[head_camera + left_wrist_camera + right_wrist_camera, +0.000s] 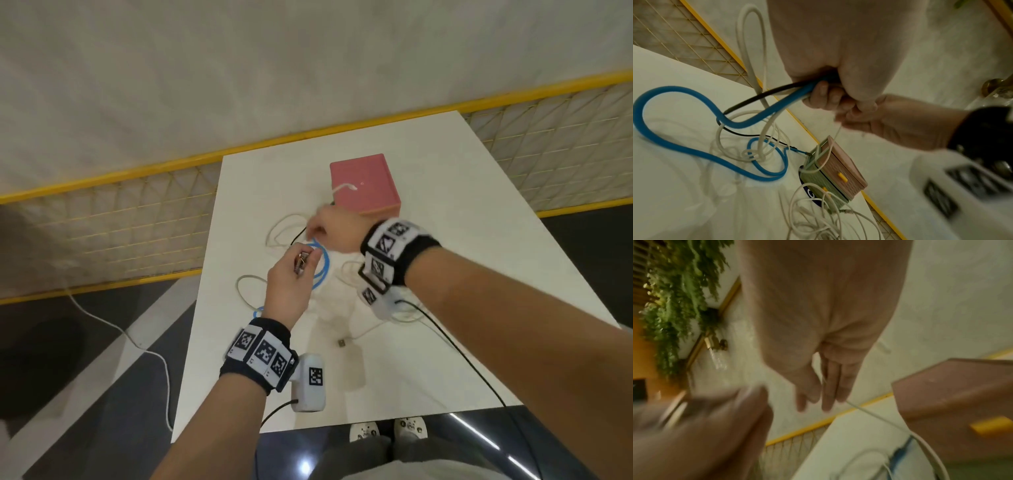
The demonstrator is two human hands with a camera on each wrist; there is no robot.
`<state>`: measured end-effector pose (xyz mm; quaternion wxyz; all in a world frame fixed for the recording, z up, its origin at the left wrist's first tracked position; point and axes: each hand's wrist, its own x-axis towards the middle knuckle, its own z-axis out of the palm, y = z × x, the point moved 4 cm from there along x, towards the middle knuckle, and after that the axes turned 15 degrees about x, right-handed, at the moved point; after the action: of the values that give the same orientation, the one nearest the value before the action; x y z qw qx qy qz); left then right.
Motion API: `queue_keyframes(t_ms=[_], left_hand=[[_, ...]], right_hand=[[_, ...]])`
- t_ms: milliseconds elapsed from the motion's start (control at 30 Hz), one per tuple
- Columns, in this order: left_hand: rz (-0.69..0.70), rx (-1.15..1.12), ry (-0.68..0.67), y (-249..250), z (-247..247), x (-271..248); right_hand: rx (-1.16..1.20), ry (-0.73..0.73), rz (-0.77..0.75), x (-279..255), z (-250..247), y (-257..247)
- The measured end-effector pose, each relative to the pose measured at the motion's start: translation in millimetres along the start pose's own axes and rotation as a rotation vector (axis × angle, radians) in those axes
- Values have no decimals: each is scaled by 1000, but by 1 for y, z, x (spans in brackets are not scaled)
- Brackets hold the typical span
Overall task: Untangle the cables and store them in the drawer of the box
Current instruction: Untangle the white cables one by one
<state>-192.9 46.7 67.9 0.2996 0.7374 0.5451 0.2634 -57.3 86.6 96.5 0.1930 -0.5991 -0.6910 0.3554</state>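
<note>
A tangle of white, blue and black cables lies on the white table point(445, 240) in front of a pink box point(364, 181) point(842, 164) point(951, 399), whose drawers have yellow handles. My left hand point(298, 263) point(824, 95) is raised above the tangle; its curled fingers grip the thick blue cable point(323, 270) point(663, 89) together with a black cable point(760, 97). Just beyond it, my right hand point(322, 228) point(849, 116) point(824, 389) pinches a thin white cable point(875, 415) that runs down to the box. One white cable end point(344, 186) lies on the box top.
A loose USB plug point(342, 342) lies on the near part of the table. A yellow mesh fence point(137, 212) runs behind the table and along its left side. A white cord point(113, 329) trails on the floor at left. My shoes point(387, 431) stand at the near edge.
</note>
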Motion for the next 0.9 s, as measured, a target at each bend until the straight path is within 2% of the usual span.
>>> queue_keyframes(t_ms=[33,100,200,267,367,500,633,700,900], left_hand=[[-9,-10,16,-1,-2,1],[-19,-33,35,-1,-6,3],[-2,-62,36,-2,-9,5],[-1,-56,45,-4,-9,6],[-9,-63,49,-5,-7,9],[-26,-55,66,-4,-5,15],[-37,-65,108,-1,-3,18],[-47,-84,123,3,-2,17],[-95,-162,147,9,6,10]], right_hand=[[92,-31,-22,6,-12,-15],[295,4,-13,15,-32,-33],[451,132,145,16,-44,-30],[260,113,185,13,-37,-23],[-136,-54,103,5,-10,-10],[-173,-412,188,-14,41,25],[-297,-581,184,-44,83,61],[-355,-591,178,-55,95,80],[-390,-468,71,-74,98,103]])
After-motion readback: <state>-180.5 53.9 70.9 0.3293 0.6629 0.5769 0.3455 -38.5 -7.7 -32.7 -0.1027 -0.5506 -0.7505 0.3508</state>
